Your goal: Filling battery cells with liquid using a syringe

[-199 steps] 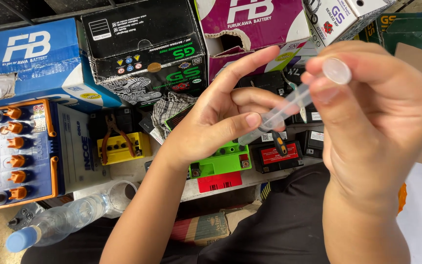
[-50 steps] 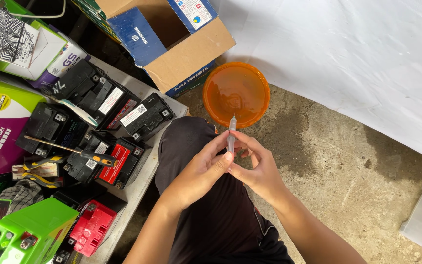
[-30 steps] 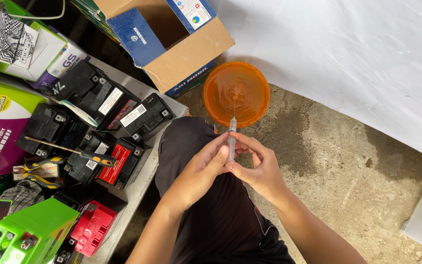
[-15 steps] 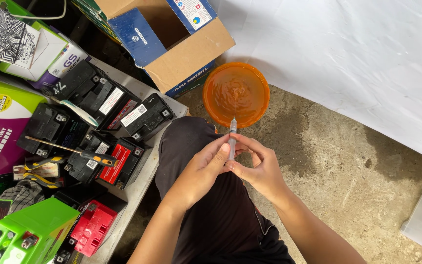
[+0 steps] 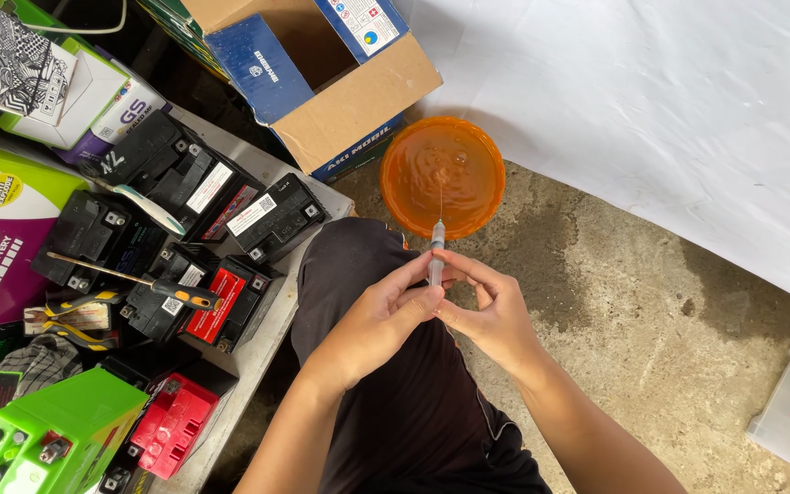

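Both of my hands hold a small clear syringe (image 5: 435, 249) upright over my dark-trousered knee. My left hand (image 5: 384, 316) grips its lower barrel, and my right hand (image 5: 491, 313) closes on its plunger end from the right. The needle tip points at an orange bowl (image 5: 443, 174) of liquid on the concrete floor just beyond my knee. A thin stream runs from the tip into the bowl, and the liquid's surface is rippled.
Left of my leg, a low board carries several black and red small batteries (image 5: 196, 240), a screwdriver (image 5: 144, 283), pliers (image 5: 70, 322) and a green battery (image 5: 43, 441). An open cardboard box (image 5: 324, 75) stands behind the bowl. A white sheet (image 5: 651, 110) covers the floor at right.
I turned away from the batteries towards the bowl. Over the last second my hands have stayed in place while the syringe squirts into the bowl.
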